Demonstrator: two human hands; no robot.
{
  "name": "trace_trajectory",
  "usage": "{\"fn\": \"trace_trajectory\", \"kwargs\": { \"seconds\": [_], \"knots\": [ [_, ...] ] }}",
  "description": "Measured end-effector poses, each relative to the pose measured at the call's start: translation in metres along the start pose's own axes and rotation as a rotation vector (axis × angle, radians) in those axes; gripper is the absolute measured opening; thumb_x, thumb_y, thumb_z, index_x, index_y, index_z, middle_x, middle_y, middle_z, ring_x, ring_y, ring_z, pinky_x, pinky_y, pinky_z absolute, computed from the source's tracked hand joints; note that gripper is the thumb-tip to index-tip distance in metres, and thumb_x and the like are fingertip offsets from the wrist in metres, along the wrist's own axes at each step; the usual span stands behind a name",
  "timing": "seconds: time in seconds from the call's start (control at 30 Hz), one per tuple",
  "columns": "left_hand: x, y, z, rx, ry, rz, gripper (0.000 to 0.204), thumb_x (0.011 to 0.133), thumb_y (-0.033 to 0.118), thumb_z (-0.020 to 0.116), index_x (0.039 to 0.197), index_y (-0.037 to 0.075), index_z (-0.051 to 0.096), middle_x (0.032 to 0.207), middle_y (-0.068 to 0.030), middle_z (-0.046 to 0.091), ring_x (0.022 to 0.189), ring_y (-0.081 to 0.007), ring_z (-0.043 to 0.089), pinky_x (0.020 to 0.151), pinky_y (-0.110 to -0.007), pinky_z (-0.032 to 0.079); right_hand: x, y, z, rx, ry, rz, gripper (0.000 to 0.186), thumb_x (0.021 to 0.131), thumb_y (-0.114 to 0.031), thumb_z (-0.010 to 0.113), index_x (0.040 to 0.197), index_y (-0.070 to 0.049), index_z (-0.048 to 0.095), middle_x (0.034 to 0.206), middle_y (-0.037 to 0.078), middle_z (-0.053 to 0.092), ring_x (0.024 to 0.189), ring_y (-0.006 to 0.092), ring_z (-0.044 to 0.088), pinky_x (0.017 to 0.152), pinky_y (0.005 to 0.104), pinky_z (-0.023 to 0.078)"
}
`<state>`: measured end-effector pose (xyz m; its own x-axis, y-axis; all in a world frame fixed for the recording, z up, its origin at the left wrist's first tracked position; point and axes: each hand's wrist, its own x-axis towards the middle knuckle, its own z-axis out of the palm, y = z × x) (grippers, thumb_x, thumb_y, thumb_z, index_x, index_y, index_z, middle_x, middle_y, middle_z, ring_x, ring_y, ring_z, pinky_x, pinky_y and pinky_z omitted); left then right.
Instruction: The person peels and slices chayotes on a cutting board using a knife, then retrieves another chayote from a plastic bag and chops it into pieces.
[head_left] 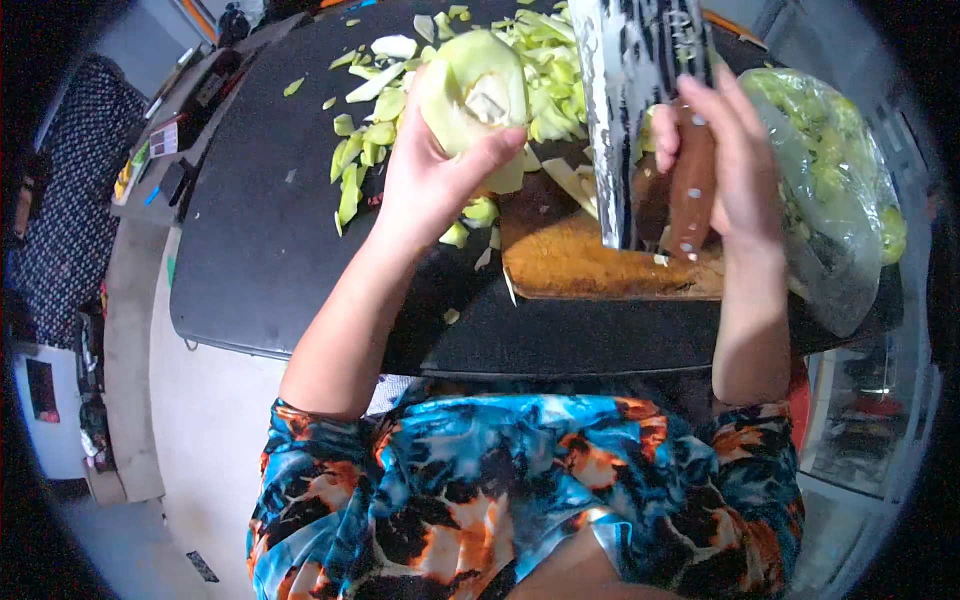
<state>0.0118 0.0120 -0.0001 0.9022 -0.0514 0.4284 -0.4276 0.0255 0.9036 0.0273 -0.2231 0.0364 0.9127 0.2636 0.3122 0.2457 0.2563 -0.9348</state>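
Observation:
My left hand [435, 185] holds up a peeled, pale green fruit [455, 85], with the thumb across its near side. A whitish hollow or core shows in its cut face; its exact kind I cannot tell. My right hand [738, 165] is wrapped round the brown riveted handle of a cleaver [620, 110]. The wide blade stands upright to the right of the fruit, apart from it, streaked with wet bits. Beneath the cleaver lies a wooden cutting board [580, 255] with a few pale scraps on it.
Many green slices and peelings [555, 95] are scattered over the black table [260, 220], beyond and left of the board. A clear plastic bag [830, 190] of green pieces sits at the right. A cluttered shelf [135, 240] stands beyond the table's left edge.

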Motion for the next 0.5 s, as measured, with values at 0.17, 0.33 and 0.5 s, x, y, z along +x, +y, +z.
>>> {"fn": "trace_trajectory", "kwargs": {
  "seconds": [0.17, 0.33, 0.5],
  "knots": [
    [-0.004, 0.004, 0.005, -0.02, -0.047, 0.012, 0.051, 0.078, 0.016, 0.073, 0.121, 0.003, 0.049, 0.101, -0.0032, 0.06, 0.091, -0.0116, 0.057, 0.081, -0.027, 0.046, -0.018, -0.022, 0.019, -0.425, 0.018, -0.068, 0.03, 0.095, -0.024, 0.044, 0.115, -0.002, 0.049, 0.077, 0.004, 0.059, 0.051, 0.0063, 0.049, 0.048, 0.0199, 0.041],
    [-0.009, 0.009, 0.005, -0.049, -0.044, 0.006, 0.049, 0.08, 0.02, 0.072, 0.12, 0.002, 0.05, 0.1, -0.0032, 0.061, 0.088, -0.0107, 0.058, 0.079, -0.026, 0.047, -0.028, -0.017, 0.029, -0.533, 0.075, -0.075, 0.041, 0.093, -0.021, 0.047, 0.13, -0.003, 0.043, 0.085, 0.004, 0.061, 0.047, 0.0042, 0.047, 0.051, 0.0188, 0.045],
    [-0.008, 0.008, -0.002, -0.062, -0.032, -0.048, 0.051, 0.081, 0.022, 0.071, 0.121, 0.002, 0.049, 0.1, -0.0037, 0.061, 0.088, -0.0107, 0.058, 0.078, -0.025, 0.047, -0.034, -0.055, 0.049, -0.914, 0.052, 0.034, 0.043, 0.093, -0.011, 0.039, 0.135, -0.003, 0.039, 0.099, 0.009, 0.061, 0.056, 0.0068, 0.053, 0.053, 0.0205, 0.047]
  ]
}}
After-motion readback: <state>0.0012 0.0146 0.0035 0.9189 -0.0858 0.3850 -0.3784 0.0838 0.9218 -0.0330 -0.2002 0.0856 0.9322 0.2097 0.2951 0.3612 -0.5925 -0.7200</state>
